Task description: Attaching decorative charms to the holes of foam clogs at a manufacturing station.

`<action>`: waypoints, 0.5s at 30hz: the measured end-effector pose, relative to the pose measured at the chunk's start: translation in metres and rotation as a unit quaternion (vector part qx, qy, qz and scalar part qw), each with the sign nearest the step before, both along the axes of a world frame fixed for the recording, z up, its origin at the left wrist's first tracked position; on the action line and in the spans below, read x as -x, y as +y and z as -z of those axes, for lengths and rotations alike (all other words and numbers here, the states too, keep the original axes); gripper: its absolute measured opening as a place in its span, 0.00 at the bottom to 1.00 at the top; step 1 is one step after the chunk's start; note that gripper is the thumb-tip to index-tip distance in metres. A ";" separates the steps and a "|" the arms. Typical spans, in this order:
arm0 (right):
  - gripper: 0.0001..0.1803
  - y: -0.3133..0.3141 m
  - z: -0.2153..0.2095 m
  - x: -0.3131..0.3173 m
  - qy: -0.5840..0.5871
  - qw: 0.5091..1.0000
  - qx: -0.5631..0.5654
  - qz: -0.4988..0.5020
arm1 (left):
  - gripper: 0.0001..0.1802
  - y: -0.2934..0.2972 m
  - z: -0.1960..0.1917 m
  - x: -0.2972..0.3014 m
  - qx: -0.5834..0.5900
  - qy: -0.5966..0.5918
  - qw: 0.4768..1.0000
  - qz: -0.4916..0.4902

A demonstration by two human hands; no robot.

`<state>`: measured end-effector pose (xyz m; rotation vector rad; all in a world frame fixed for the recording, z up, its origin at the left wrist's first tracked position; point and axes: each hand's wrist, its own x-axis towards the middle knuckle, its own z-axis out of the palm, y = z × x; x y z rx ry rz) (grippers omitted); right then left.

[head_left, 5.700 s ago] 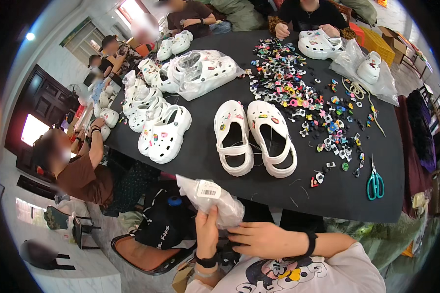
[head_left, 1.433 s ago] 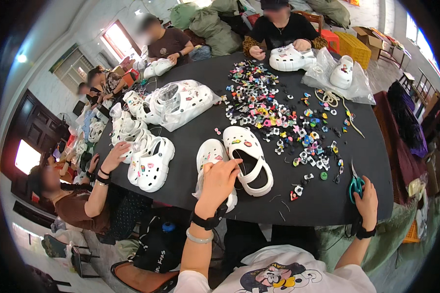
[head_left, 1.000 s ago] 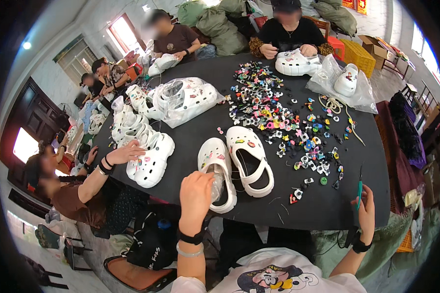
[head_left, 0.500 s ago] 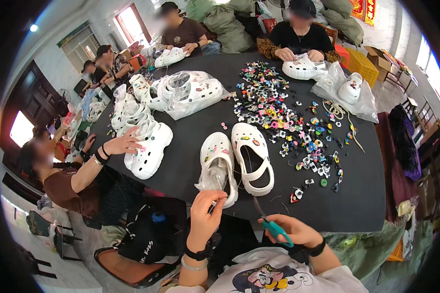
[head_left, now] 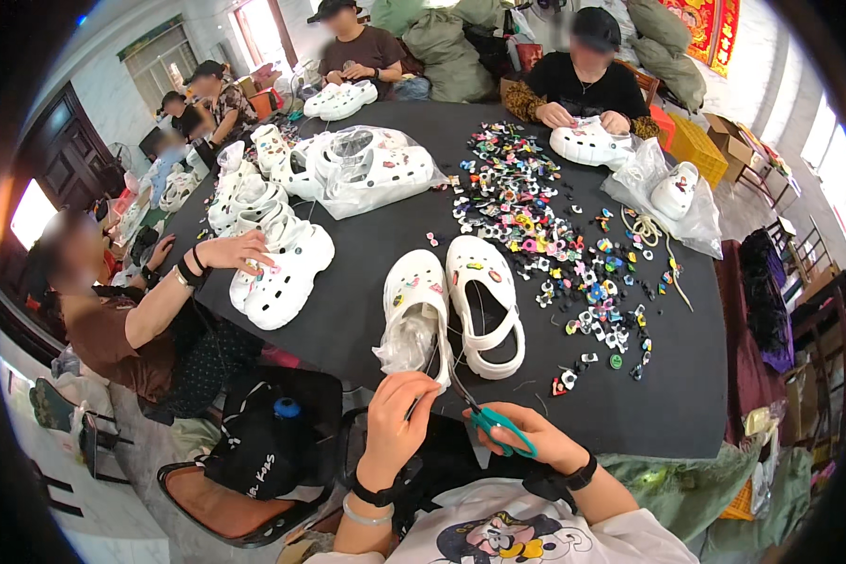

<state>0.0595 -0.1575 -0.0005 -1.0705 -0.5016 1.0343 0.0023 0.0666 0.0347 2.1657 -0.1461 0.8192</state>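
Two white clogs stand side by side on the dark table in front of me: a left clog (head_left: 415,274) with clear plastic stuffed in its opening, and a right clog (head_left: 479,263). Both carry small colored charms. At the left clog's heel, my left hand (head_left: 397,414) is pinched closed; a thin thread shows beside it, but what the fingertips hold is too small to make out. My right hand (head_left: 540,440) grips teal-handled scissors (head_left: 506,434), whose dark blades point up beside the left clog's heel.
A heap of colorful shoe charms (head_left: 526,202) spreads over the table (head_left: 348,282) to the right, near a pale cord (head_left: 672,268). Bagged white clogs (head_left: 376,174) lie farther back. At left, a co-worker's hand (head_left: 230,252) touches another white clog (head_left: 296,273). More people sit around the table.
My right hand has brought the scissors left and up, close to the left clog's heel. My left hand stays pinched there. The co-worker at left has shifted the hand on the clog slightly.
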 end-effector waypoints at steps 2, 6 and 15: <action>0.29 0.001 -0.004 0.002 -0.002 1.000 0.007 0.009 | 0.07 0.001 0.002 0.001 0.011 -0.001 1.000 -0.006; 0.29 -0.005 -0.001 0.003 0.035 0.999 0.002 0.020 | 0.07 0.004 0.000 0.008 0.078 -0.017 0.996 -0.025; 0.33 -0.081 -0.027 -0.003 -0.083 0.962 0.032 0.259 | 0.07 0.079 -0.042 0.077 0.145 -0.267 0.937 -0.174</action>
